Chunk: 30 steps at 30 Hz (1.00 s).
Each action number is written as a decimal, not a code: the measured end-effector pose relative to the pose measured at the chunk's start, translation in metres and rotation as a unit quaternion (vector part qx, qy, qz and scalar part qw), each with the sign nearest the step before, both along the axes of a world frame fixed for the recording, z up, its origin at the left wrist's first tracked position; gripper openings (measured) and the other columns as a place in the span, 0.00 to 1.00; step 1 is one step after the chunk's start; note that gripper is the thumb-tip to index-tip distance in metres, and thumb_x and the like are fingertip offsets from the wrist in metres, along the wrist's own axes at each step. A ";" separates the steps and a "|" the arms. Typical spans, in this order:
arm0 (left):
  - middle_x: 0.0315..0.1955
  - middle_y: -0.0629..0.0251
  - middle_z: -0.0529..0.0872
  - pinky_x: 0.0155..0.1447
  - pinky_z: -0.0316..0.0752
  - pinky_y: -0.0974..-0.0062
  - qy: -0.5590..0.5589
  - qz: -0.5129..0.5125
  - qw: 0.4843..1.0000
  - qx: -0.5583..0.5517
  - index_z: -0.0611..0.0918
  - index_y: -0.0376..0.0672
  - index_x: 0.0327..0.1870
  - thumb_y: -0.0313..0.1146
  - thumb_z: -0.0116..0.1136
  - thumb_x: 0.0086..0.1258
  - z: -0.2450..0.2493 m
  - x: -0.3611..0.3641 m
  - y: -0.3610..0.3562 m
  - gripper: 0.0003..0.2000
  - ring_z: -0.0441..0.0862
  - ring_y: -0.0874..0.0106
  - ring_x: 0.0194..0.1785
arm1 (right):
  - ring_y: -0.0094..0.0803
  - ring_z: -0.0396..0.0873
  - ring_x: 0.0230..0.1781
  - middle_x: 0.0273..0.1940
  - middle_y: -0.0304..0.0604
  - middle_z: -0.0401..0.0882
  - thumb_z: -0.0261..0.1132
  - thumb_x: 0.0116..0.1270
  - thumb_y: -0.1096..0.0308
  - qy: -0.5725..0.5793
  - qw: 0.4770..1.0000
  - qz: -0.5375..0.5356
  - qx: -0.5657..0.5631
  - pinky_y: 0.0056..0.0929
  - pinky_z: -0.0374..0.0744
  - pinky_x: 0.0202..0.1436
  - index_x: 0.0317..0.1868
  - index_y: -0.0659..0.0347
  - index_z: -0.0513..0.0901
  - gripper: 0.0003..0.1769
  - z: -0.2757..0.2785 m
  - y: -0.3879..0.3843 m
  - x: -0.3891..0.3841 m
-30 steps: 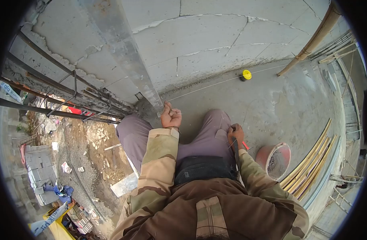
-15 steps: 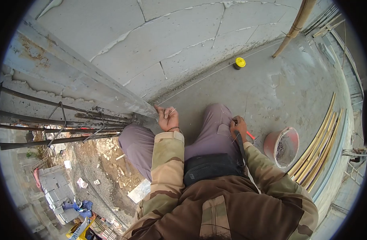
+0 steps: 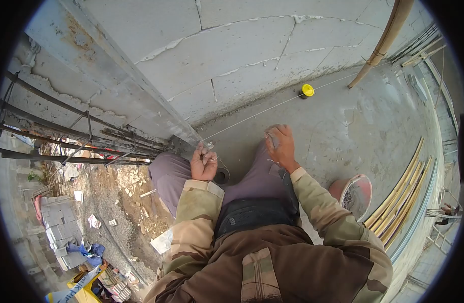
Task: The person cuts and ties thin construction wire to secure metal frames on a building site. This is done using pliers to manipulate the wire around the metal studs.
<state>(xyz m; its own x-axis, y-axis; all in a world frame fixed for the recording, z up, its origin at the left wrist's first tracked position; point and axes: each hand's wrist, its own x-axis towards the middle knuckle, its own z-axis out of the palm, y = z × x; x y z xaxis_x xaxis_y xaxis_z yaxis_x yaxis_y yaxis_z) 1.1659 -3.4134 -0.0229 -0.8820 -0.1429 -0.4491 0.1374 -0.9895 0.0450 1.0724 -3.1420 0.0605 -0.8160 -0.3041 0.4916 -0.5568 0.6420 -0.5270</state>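
Note:
Close to the foot of the grey metal post (image 3: pixel 126 76), my left hand (image 3: pixel 203 162) is closed on a thin white string (image 3: pixel 257 113). The string runs from there along the base of the block wall toward the bamboo pole. A loose end of it loops beside the hand near a small dark round object (image 3: pixel 222 176). My right hand (image 3: pixel 281 145) is over my right knee with curled fingers; what it holds, if anything, cannot be made out.
A yellow-topped container (image 3: pixel 307 91) stands near the block wall (image 3: pixel 232 45). A bamboo pole (image 3: pixel 383 40) leans behind it. To the right are a bucket (image 3: pixel 364 189) and bamboo strips (image 3: pixel 401 194). Rebar (image 3: pixel 80 136) crosses above a drop at left.
My right hand has moved forward and left, from beside my hip to over the knee. The red item near the bucket is no longer visible. The view has shifted slightly.

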 end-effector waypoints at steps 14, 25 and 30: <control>0.26 0.63 0.77 0.34 0.72 0.79 -0.036 0.088 0.993 0.063 0.75 0.33 0.56 0.18 0.51 0.73 0.002 0.002 -0.008 0.12 0.65 0.77 0.19 | 0.43 0.73 0.54 0.46 0.39 0.80 0.68 0.63 0.65 -0.006 0.973 0.226 0.050 0.49 0.72 0.57 0.41 0.55 0.88 0.08 -0.005 -0.152 0.009; 0.24 0.67 0.77 0.40 0.74 0.78 -0.004 0.051 0.997 0.053 0.77 0.37 0.45 0.24 0.46 0.80 -0.031 -0.002 -0.021 0.06 0.64 0.79 0.19 | 0.44 0.73 0.61 0.48 0.42 0.79 0.70 0.58 0.63 -0.038 0.974 0.190 0.120 0.49 0.70 0.64 0.43 0.54 0.86 0.12 -0.025 -0.157 0.007; 0.25 0.70 0.75 0.38 0.73 0.81 -0.040 0.045 0.998 -0.002 0.77 0.39 0.43 0.27 0.49 0.82 0.001 0.009 -0.007 0.05 0.65 0.80 0.20 | 0.46 0.79 0.53 0.45 0.43 0.81 0.69 0.61 0.62 -0.027 0.973 0.210 0.089 0.49 0.73 0.57 0.41 0.54 0.86 0.09 -0.034 -0.163 0.012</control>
<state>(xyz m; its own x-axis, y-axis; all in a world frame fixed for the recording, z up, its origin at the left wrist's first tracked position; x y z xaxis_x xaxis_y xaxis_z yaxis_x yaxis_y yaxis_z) 1.1752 -3.4201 -0.0222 -0.8272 -0.2219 -0.5162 0.2219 -0.9731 0.0628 1.0844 -3.3049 0.0266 -0.6249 -0.6928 0.3600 -0.7642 0.4484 -0.4636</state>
